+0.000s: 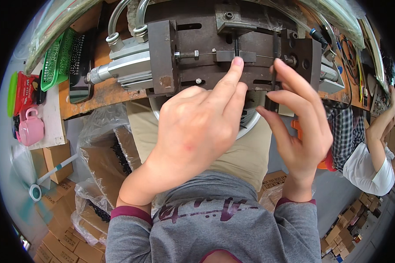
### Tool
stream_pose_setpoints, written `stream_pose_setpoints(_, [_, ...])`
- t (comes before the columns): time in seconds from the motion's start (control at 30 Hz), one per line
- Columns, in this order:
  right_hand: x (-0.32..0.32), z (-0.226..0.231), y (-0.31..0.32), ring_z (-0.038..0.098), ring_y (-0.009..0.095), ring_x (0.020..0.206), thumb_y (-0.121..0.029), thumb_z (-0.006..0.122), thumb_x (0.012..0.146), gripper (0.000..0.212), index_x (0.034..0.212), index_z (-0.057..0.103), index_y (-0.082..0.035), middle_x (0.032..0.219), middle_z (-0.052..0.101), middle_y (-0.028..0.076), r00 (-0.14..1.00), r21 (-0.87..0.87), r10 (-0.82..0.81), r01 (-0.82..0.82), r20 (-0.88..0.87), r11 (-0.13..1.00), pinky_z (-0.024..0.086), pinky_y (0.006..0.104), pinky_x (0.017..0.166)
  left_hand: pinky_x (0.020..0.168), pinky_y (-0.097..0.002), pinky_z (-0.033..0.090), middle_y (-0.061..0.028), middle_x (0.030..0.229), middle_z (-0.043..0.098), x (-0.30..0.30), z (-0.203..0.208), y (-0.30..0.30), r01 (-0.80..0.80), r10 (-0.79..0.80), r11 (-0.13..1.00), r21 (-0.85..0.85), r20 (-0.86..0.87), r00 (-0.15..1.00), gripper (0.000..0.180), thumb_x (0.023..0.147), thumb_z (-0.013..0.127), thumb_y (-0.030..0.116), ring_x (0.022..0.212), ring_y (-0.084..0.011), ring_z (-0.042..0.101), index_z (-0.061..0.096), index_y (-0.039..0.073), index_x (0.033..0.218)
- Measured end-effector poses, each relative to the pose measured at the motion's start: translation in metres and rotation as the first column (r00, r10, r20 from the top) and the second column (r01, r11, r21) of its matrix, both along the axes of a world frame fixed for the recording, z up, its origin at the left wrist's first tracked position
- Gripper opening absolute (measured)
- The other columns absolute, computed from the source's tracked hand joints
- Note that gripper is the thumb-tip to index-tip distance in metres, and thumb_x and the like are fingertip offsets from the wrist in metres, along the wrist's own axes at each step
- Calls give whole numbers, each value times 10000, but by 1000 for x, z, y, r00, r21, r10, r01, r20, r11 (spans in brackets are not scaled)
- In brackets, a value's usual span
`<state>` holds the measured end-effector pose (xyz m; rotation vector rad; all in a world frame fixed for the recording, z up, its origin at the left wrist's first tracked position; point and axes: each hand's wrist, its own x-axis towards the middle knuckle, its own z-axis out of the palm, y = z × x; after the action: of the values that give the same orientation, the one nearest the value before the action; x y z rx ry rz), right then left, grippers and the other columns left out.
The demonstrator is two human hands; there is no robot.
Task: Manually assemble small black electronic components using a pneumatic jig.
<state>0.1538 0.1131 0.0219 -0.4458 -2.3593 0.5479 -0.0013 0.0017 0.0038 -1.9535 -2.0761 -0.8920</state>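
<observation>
My left hand (199, 120) reaches over a dark metal fixture (197, 39), palm down. Its index finger is stretched out, and the tip touches the lower end of a thin black piece (237, 45) lying across a small steel block (249, 57). The middle finger is extended below it; the thumb is hidden. Thin metal rods run from both sides toward this block. My right hand (300, 122) is at the fixture's right part, fingers curved and apart. Its index and middle fingertips are beside a narrow dark upright strip (275, 48); whether they touch it, I cannot tell.
Air cylinders (131, 68) with clear hoses flank the fixture. Green basket (57, 59), phone (80, 81) and pink mug (30, 128) lie left. Below are a plastic-lined carton (98, 166) and a fan (35, 192). A co-worker in a white shirt (368, 171) sits right.
</observation>
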Motion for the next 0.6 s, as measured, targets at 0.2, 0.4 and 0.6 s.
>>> stream_pose_setpoints(0.2, [-14,-9,-4,707,240,774,11,799,711,254,923,661,-1,1237,701,179,979,133,43,-70,197,989,545,292,658,630,-341,556,-93,1220,713,-11,13,-46,239,-144,933,-269,330,933,201,752,775,101,752,-244,708,733,35,938])
stream_pose_setpoints(0.4, [-29,-15,-4,652,189,619,-18,809,702,228,869,654,-32,1191,733,108,984,230,-29,-13,177,973,486,268,542,815,-409,568,-90,1134,719,-21,-67,-72,183,38,735,-652,310,950,239,773,767,139,929,-298,707,755,44,992])
stream_pose_setpoints(0.6, [-29,-14,-3,653,176,608,-7,811,703,222,862,656,-24,1181,736,119,983,229,-33,-10,180,973,482,255,535,785,-395,569,-87,1019,714,-9,-143,-36,13,101,927,-376,282,954,176,770,734,93,894,-288,705,739,29,934])
